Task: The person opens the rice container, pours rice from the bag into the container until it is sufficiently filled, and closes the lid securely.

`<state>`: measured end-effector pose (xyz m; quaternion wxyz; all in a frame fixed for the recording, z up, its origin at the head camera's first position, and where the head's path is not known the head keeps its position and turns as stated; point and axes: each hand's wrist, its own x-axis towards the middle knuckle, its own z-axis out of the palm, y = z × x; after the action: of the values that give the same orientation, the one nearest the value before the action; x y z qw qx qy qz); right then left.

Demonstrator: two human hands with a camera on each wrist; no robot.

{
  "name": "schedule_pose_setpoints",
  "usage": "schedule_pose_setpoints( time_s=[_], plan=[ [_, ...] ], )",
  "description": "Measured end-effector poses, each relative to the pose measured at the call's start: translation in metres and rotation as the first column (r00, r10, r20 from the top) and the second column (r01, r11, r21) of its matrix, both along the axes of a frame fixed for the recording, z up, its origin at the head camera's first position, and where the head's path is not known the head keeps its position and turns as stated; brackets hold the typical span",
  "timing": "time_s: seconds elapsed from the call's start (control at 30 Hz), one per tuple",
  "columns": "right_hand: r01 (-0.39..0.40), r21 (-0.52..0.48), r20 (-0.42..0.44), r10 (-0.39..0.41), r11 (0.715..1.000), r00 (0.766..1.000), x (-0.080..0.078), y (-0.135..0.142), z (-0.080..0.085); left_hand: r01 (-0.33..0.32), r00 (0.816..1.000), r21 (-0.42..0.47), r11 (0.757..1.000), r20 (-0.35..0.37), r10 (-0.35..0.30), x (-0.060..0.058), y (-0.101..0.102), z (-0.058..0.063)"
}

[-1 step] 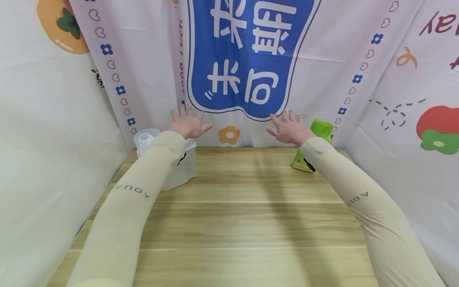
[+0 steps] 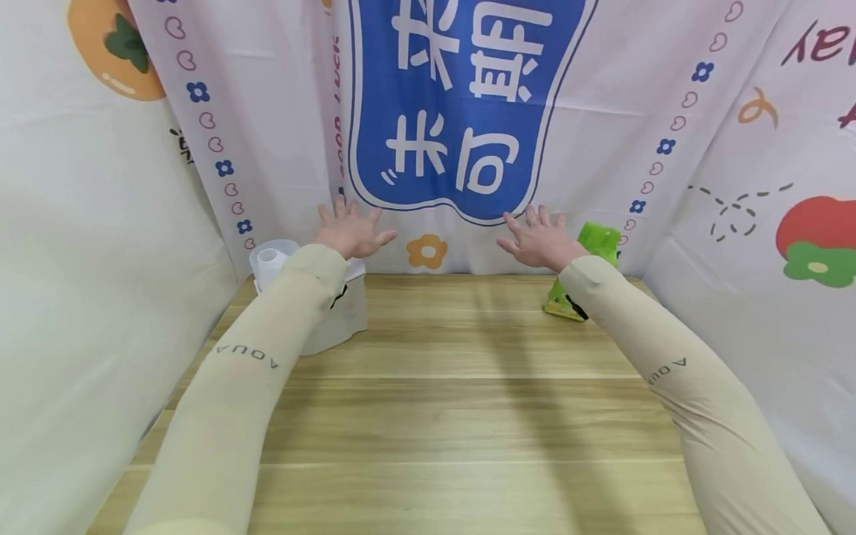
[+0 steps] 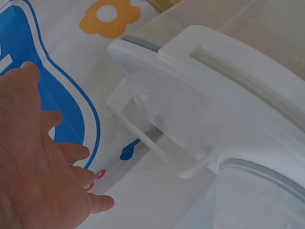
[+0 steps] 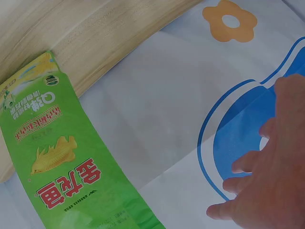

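Observation:
My left hand (image 2: 349, 229) is held out in the air with spread fingers, above a white plastic container (image 2: 344, 312) at the table's back left. It holds nothing. In the left wrist view the hand is apart from the container, whose side has a loop-shaped handle (image 3: 152, 145) and a translucent part (image 3: 259, 200). My right hand (image 2: 540, 241) is likewise stretched forward, fingers apart and nothing in them. Beside it, at the back right, a green bag (image 2: 600, 239) stands upright, partly hidden by the sleeve. Red lettering and a golden fish (image 4: 55, 155) show on the bag.
Both things stand on a wood-grain table (image 2: 428, 416). Printed white cloth (image 2: 287, 148) with a blue panel (image 2: 455, 134) hangs behind the table, and more cloth closes off the left and right sides.

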<state>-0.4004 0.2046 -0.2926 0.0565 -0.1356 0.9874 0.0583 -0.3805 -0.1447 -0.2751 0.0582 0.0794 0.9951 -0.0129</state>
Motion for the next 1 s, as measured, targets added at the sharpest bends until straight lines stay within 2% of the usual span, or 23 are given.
schedule_pose_setpoints(
  time_s=[0.33, 0.6, 1.0],
  plan=[
    [-0.010, -0.008, 0.001, 0.010, 1.000, 1.000, 0.002, 0.000, 0.003, 0.011, 1.000, 0.031, 0.999, -0.002, -0.011, 0.001, 0.001, 0.008],
    [-0.035, -0.004, -0.022, 0.035, 0.999, 0.999, 0.000, -0.005, -0.002, 0.006, 1.000, 0.039, 0.999, -0.008, -0.005, 0.004, -0.011, 0.012],
    [-0.065, 0.019, -0.058, 0.066, 0.998, 0.996, 0.004, -0.018, -0.020, 0.026, 0.999, 0.084, 0.996, 0.041, -0.030, 0.010, -0.023, 0.006]
  ],
)
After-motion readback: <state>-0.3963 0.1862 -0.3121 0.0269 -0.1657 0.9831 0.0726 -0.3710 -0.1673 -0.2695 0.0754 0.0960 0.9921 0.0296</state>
